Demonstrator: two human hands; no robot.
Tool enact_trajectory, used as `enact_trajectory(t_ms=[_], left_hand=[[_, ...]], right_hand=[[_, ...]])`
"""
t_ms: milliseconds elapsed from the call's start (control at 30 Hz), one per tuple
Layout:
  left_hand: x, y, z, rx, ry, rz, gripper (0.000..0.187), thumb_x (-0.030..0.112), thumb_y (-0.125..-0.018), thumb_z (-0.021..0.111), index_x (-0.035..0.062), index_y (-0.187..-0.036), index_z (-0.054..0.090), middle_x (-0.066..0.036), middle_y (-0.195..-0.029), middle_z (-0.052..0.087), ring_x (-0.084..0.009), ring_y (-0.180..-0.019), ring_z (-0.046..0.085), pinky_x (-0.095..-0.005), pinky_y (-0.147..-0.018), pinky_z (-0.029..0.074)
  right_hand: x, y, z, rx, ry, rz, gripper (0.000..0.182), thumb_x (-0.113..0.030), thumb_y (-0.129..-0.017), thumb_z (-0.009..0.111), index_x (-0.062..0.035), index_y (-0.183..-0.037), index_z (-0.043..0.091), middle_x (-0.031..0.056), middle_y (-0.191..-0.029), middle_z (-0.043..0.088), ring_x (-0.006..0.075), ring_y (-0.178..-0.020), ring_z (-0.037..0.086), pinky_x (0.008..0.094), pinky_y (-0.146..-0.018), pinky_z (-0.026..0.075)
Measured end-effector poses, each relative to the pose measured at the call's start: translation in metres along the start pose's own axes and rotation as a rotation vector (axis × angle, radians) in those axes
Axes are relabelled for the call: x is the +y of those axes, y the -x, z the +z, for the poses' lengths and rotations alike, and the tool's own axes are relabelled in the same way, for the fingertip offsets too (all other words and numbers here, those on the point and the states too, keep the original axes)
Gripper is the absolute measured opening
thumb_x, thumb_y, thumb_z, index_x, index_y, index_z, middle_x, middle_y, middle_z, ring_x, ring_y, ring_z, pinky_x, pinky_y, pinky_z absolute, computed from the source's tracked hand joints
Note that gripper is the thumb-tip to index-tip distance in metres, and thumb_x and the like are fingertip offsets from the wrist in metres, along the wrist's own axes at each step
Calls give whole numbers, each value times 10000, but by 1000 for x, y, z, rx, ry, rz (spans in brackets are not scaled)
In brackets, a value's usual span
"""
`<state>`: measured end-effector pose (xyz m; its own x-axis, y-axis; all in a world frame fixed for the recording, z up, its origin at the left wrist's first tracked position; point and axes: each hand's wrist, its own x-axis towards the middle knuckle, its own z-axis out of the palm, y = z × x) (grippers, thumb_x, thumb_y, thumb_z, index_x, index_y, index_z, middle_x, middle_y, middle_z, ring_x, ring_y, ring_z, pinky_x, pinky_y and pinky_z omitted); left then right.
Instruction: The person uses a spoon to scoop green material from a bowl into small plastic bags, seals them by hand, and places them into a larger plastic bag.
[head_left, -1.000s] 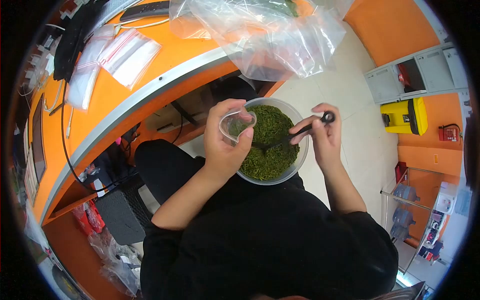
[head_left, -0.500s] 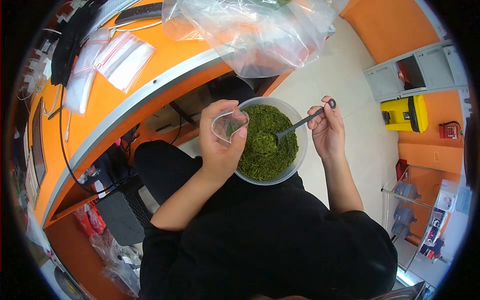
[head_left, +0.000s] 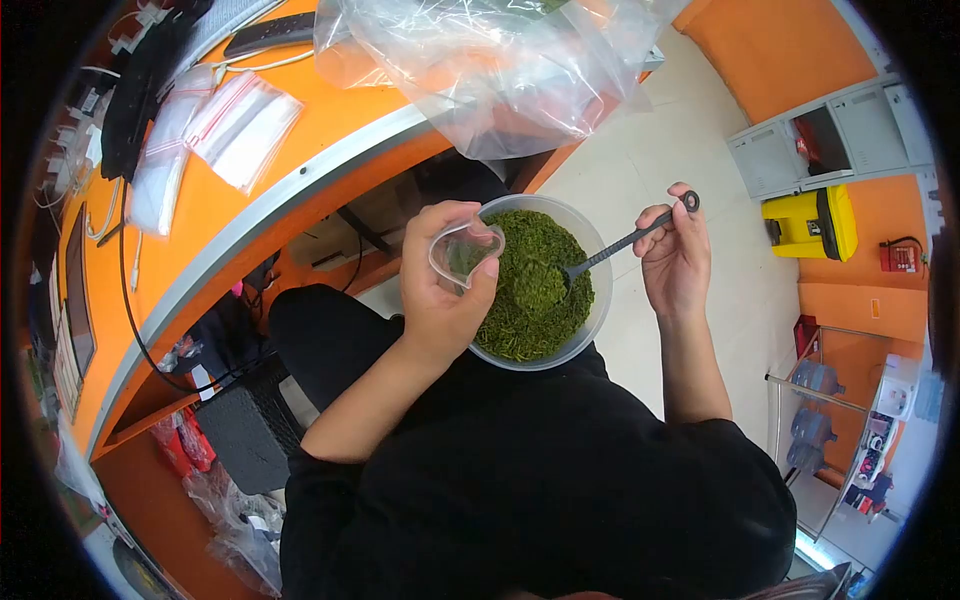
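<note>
A round clear tub [head_left: 600,300] full of chopped green leafy material [head_left: 535,325] rests at my lap. My left hand [head_left: 440,290] is wrapped round a small clear plastic bag or cup [head_left: 462,255] with its mouth spread, at the tub's left rim. To the right of the tub, my right hand [head_left: 680,250] pinches the handle of a dark grey spoon [head_left: 625,243]. The spoon's bowl is down in the green material, with a mound of it on top.
An orange desk [head_left: 330,110] curves across the upper left, bearing zip bags [head_left: 245,130], a large clear plastic bag [head_left: 500,80] and cables. A black box [head_left: 245,430] stands below it. Grey lockers [head_left: 765,160], a yellow bin [head_left: 810,222] and a rack [head_left: 820,400] are at right.
My right hand has moved right and slightly up, drawing the spoon handle with it; the spoon's bowl has shifted a little right. My left hand has barely moved.
</note>
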<state>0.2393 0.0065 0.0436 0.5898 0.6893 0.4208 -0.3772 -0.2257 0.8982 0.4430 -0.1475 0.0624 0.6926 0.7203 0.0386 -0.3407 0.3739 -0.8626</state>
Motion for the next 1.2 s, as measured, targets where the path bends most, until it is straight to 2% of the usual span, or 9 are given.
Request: enact_trajectory(t_ms=[133,333,467,700,767,967,1033,1100,1200], left_hand=[[3,-1,5,29,24,-11,453,-32,-763,605,30,-1191,473,-81,-1007,489,-157,-956,525,-309,-890,435],[16,-9,9,-221,-535,67,577,93,-671,681,115,-1220,506,-76,-1096,554,-269,-1006,527,-398,-868,343],[23,-10,15,-265,-628,118,601,51,-639,679,78,-1216,514,-97,-1047,554,-258,-987,538,-381,-889,336],[28,-10,19,-294,-707,63,742,130,-617,741,106,-1299,450,-70,-1109,531,-247,-1040,509,-404,-907,303],[28,-10,18,-310,-725,42,766,149,-628,763,119,-1319,432,-51,-1138,519,-236,-1049,502,-406,-903,300],[20,-7,22,-279,-753,143,758,172,-663,765,81,-1332,420,-69,-1022,533,-240,-993,513,-406,-877,315],[19,-7,21,-290,-733,167,743,192,-691,762,74,-1338,416,-63,-1004,537,-230,-971,520,-398,-857,325],[20,-7,21,-292,-722,156,743,192,-691,762,74,-1338,416,-63,-999,539,-228,-956,526,-394,-850,330],[21,-8,19,-296,-694,123,743,189,-691,764,74,-1337,417,-64,-995,543,-223,-933,536,-386,-843,341]], right_hand=[[-7,2,-1,26,-30,-21,194,-186,-1020,359,-68,-1165,413,185,-826,635,196,-601,622,261,-587,516],[-31,0,4,53,-82,-177,248,-186,-1026,314,-44,-1211,397,170,-809,614,180,-590,590,251,-558,495],[-46,-3,17,40,-24,-311,261,-185,-1026,309,-26,-1219,384,185,-813,610,183,-589,593,257,-568,502],[-50,4,39,-30,175,-401,275,-172,-1025,320,-23,-1251,370,187,-802,591,173,-573,558,246,-557,488],[-51,7,41,-126,210,-420,248,-170,-1017,338,-44,-1230,312,262,-817,624,256,-566,629,305,-565,532],[-47,14,62,-341,472,-522,268,-180,-1013,356,-30,-1226,293,275,-850,598,260,-541,612,296,-542,535],[-49,20,73,-320,493,-479,255,-173,-995,420,-30,-1188,330,274,-862,599,264,-551,621,308,-539,537],[-51,23,74,-459,437,-275,224,-104,-965,485,-20,-1132,360,271,-919,622,256,-674,664,346,-624,567],[-53,21,71,-493,408,-274,257,-125,-958,523,-9,-1134,378,253,-909,621,265,-707,665,349,-643,570]])
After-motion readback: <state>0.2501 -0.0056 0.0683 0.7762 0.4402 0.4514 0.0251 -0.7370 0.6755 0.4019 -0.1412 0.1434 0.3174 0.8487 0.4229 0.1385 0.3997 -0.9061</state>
